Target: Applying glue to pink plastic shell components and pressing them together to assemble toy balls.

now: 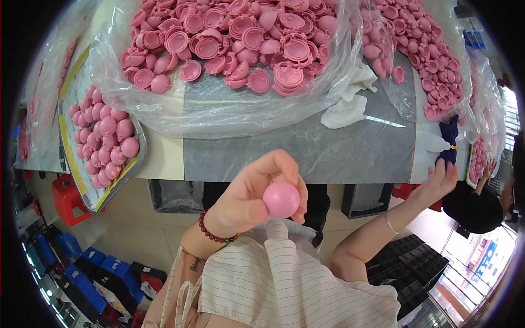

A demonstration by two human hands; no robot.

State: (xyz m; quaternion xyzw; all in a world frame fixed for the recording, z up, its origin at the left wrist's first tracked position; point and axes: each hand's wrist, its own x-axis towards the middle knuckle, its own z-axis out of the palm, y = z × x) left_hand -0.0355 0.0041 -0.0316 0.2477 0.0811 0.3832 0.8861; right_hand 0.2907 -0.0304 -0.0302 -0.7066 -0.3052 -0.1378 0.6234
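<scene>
Left hand (249,197) gripping pink ball (281,200), right hand (437,180) fingers spread, touching blue bottle (449,143)

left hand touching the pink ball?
Touching. The head view shows the left hand wrapped around the pink ball, with fingers curled over its top and the thumb against its side.

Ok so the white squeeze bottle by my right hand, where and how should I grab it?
Probably around its white body, coming from the near table edge where your right hand already is. The squeeze bottle lies on its side with the thin nozzle pointing right toward the dark blue cloth, so the wide middle is the fuller, safer grip.
</scene>
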